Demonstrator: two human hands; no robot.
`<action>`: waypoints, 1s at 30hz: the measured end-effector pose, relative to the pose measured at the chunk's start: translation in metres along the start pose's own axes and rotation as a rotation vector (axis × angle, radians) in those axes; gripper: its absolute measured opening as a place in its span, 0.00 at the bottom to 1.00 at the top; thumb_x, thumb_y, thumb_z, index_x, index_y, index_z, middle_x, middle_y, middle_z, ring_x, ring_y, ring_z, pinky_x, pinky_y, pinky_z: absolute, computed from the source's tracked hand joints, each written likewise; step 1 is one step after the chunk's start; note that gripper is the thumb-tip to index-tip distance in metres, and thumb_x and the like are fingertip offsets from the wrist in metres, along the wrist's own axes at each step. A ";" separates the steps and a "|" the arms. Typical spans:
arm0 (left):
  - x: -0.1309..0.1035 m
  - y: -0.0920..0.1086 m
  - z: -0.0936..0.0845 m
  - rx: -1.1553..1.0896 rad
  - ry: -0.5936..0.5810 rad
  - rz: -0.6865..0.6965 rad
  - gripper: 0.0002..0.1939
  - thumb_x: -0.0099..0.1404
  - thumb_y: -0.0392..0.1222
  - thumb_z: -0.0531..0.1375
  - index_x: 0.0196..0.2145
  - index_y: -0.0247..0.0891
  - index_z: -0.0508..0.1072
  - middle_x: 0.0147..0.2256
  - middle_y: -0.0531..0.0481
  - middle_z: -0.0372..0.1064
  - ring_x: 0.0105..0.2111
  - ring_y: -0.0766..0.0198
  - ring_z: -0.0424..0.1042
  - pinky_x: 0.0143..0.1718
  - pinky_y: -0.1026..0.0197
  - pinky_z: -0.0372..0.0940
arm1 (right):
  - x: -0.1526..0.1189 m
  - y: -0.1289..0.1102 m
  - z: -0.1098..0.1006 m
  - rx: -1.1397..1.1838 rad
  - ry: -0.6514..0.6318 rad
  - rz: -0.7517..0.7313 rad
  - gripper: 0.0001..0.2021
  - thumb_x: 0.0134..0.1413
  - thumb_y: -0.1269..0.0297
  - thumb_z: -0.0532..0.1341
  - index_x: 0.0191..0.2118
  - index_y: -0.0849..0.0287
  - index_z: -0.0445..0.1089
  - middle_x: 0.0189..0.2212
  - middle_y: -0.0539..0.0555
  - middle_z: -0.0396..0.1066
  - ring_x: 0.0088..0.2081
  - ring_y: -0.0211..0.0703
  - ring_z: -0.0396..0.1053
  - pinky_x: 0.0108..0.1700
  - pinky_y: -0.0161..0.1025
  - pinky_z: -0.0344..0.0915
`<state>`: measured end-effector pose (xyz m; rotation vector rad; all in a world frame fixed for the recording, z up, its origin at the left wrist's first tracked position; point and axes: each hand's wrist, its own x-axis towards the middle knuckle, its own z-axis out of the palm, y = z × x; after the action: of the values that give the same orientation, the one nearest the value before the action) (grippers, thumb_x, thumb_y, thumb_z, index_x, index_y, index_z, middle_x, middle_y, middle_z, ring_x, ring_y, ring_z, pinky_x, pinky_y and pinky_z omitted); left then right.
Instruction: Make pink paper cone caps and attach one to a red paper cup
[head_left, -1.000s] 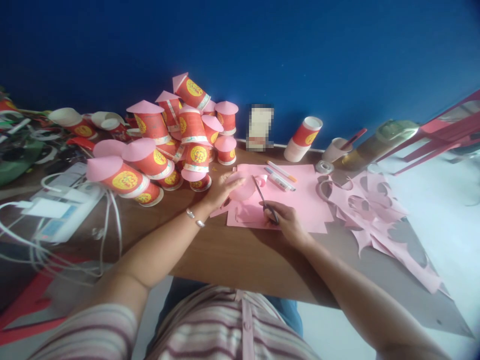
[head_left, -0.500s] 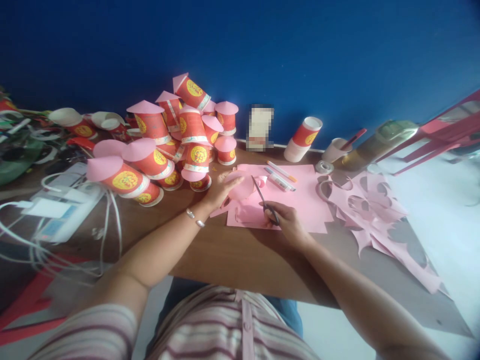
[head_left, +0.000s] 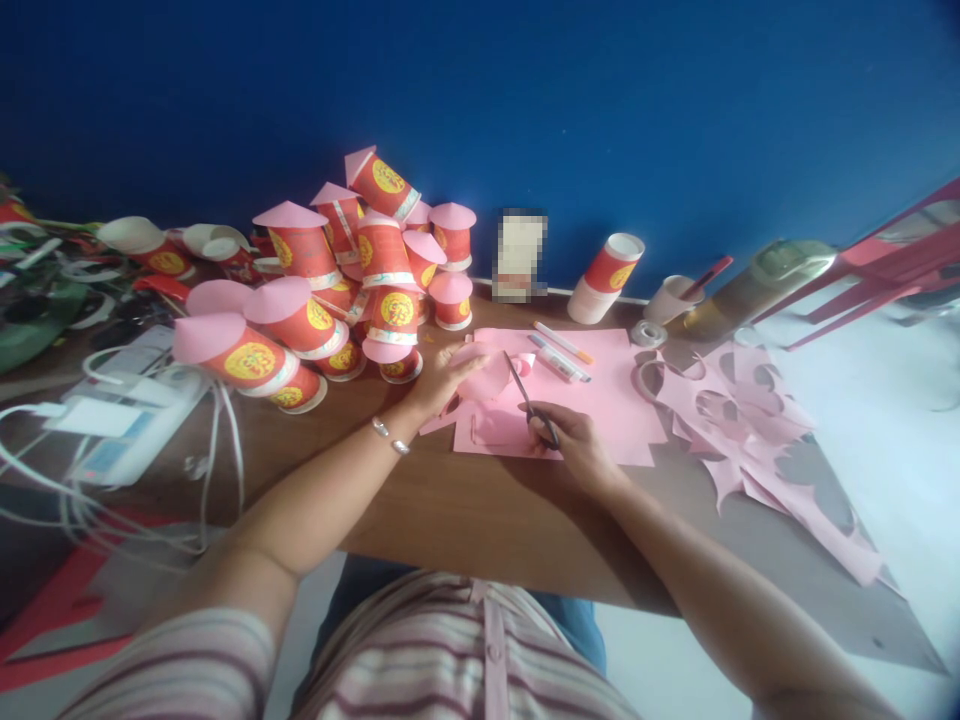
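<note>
My left hand [head_left: 444, 378] grips a round piece of pink paper [head_left: 486, 372] by its left side, above the pink sheets. Dark-handled scissors [head_left: 541, 426] are held in my right hand [head_left: 574, 445], fingers wrapped round the handles. Their blades point up and to the left, beside the right edge of the round piece. A small pink curl of paper [head_left: 523, 365] shows near the blade tips. Beneath both hands, larger pink sheets [head_left: 615, 405] lie flat on the brown table [head_left: 420, 510].
Red cups with pink cone tops [head_left: 251, 360] are piled at the left. Markers [head_left: 559, 358] lie on the sheets. Cut pink scraps [head_left: 750, 430], a tape roll [head_left: 649, 334] and a bottle [head_left: 739, 295] are at the right. White cables [head_left: 217, 450] cross the left side.
</note>
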<state>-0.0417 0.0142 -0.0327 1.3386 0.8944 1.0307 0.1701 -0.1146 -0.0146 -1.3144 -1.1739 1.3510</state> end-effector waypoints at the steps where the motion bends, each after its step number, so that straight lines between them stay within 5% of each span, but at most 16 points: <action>1: 0.000 0.000 0.000 0.002 0.008 0.002 0.18 0.60 0.52 0.72 0.42 0.37 0.82 0.39 0.48 0.80 0.38 0.58 0.76 0.41 0.58 0.68 | 0.000 -0.001 0.000 -0.006 -0.001 -0.002 0.25 0.55 0.44 0.68 0.48 0.62 0.78 0.24 0.48 0.69 0.26 0.39 0.69 0.34 0.41 0.69; 18: 0.001 -0.003 -0.001 -0.001 0.084 -0.012 0.20 0.58 0.53 0.73 0.42 0.36 0.82 0.39 0.47 0.79 0.39 0.58 0.75 0.43 0.59 0.68 | 0.001 0.003 0.000 -0.002 0.026 -0.022 0.23 0.55 0.47 0.68 0.48 0.61 0.77 0.23 0.46 0.69 0.25 0.38 0.68 0.32 0.40 0.69; 25: 0.000 -0.002 0.002 -0.137 0.094 -0.034 0.20 0.57 0.54 0.73 0.40 0.37 0.82 0.38 0.47 0.79 0.38 0.57 0.77 0.40 0.58 0.71 | 0.007 0.024 -0.005 -0.154 0.106 -0.283 0.17 0.63 0.55 0.62 0.53 0.57 0.69 0.27 0.47 0.72 0.27 0.37 0.71 0.32 0.37 0.70; 30: 0.002 -0.012 -0.003 -0.171 0.195 0.054 0.15 0.54 0.51 0.74 0.34 0.39 0.82 0.40 0.45 0.80 0.46 0.49 0.78 0.47 0.51 0.74 | 0.012 0.035 -0.012 -0.366 0.175 -0.377 0.13 0.64 0.60 0.59 0.53 0.55 0.66 0.34 0.52 0.77 0.31 0.40 0.76 0.35 0.38 0.73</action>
<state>-0.0433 0.0176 -0.0445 1.1378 0.8958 1.2677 0.1821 -0.1073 -0.0512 -1.3437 -1.5029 0.7585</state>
